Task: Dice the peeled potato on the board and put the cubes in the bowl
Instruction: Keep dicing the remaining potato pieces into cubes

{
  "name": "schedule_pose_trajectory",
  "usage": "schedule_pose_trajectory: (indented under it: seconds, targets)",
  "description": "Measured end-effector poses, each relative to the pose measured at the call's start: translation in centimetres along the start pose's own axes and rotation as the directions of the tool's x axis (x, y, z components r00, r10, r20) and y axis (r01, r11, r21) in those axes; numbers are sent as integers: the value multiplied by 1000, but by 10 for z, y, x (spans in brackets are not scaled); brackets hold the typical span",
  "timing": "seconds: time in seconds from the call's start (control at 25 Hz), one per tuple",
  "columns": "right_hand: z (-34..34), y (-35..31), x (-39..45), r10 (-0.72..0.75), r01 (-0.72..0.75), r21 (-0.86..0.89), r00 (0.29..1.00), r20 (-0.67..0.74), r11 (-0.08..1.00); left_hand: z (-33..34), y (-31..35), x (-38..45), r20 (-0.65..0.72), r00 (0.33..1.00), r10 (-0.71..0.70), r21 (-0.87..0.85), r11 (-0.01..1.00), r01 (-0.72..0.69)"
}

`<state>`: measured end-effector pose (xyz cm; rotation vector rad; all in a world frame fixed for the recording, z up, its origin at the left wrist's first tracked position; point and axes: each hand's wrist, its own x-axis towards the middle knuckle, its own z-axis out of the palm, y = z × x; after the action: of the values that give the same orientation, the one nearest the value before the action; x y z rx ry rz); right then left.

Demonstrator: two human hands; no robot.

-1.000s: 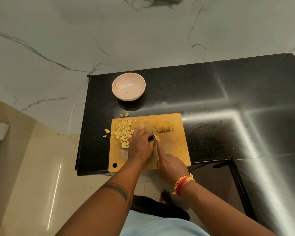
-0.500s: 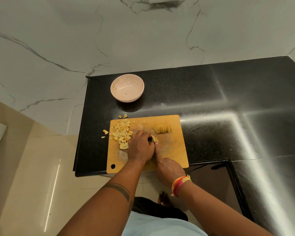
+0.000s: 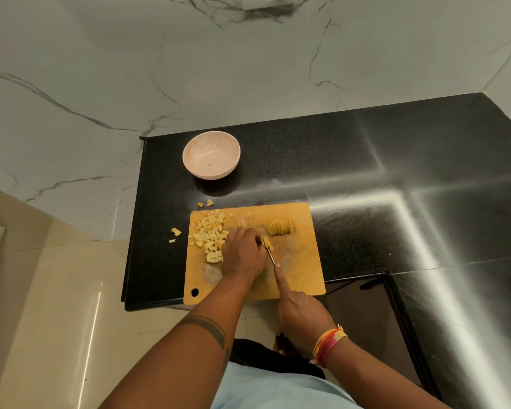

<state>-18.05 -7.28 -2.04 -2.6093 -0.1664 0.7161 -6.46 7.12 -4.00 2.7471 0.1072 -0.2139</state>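
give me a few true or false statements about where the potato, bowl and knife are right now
1. The pink bowl already holds potato cubes. False: no cubes show in it; the diced cubes lie piled on the left part of the cutting board.
2. A few potato bits lie off the board on the black counter. True.
3. The right hand holds the knife. True.
4. The left hand rests on the counter beside the bowl. False: it is on the board, steadying the potato piece at the blade.
5. A row of potato slices waits, undiced, on the board. True.
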Motion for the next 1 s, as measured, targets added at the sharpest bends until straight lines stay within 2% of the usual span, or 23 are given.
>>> schedule_pose_trajectory:
  seconds: [0.16,0.28,0.4,0.72,0.84,1.0]
  targets:
    - [-10,10,2,62,-53,122,996,-68,991,-1,6,0,1,1000,12,23,1000,-12]
    - [-11,20,7,127,-116,153,990,-64,981,1,12,0,-27,999,19,77,997,-17]
    - [-10,22,11,128,-118,161,990,-55,980,5,15,1,-1,999,52,146,988,-51]
    - [-9,18,17,72,-64,142,996,-49,988,-1,-3,4,86,960,267,-38,964,-264]
    - [-8,19,19,64,-57,138,997,-47,989,1,-8,1,50,975,219,-81,973,-214]
    - [-7,13,19,38,-31,119,998,-52,992,2,-8,0,76,986,150,-118,983,-140]
